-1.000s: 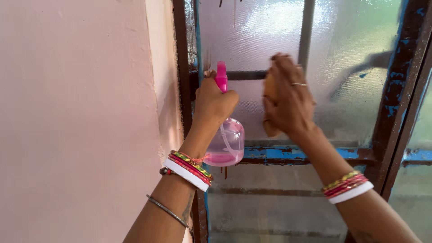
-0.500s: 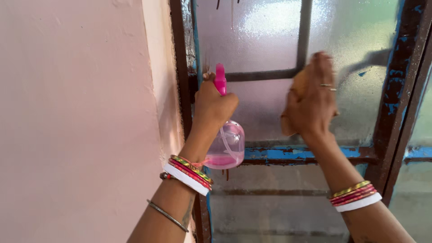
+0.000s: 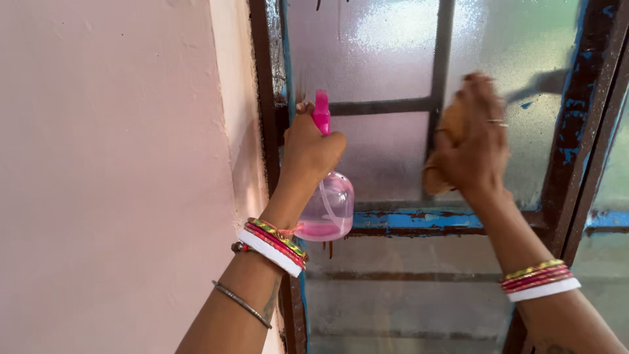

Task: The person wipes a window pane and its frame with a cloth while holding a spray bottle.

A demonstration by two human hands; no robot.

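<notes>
Head view, the only one I have: my left hand (image 3: pixel 309 149) is raised in front of a window, its fingers wrapped tight around the neck of a pink spray bottle (image 3: pixel 329 200). That bottle hangs upright below the fist, its clear rounded body holding a little pink liquid at the bottom, its bright pink trigger head sticking up above my knuckles. It sits close to the left edge of the frosted glass pane (image 3: pixel 386 154), just beside the rusty window frame (image 3: pixel 265 98).

My right hand (image 3: pixel 477 147) presses flat against the glass farther right, fingers curled over a tan cloth (image 3: pixel 440 164) that it pins to the pane; the hand is blurred, so I cannot tell the grip in detail. A ring shows on one finger. Both wrists carry stacked coloured bangles (image 3: pixel 275 246). A blue-painted, flaking crossbar (image 3: pixel 413 221) runs beneath both hands, and a pink wall (image 3: pixel 111 177) fills the left side.
</notes>
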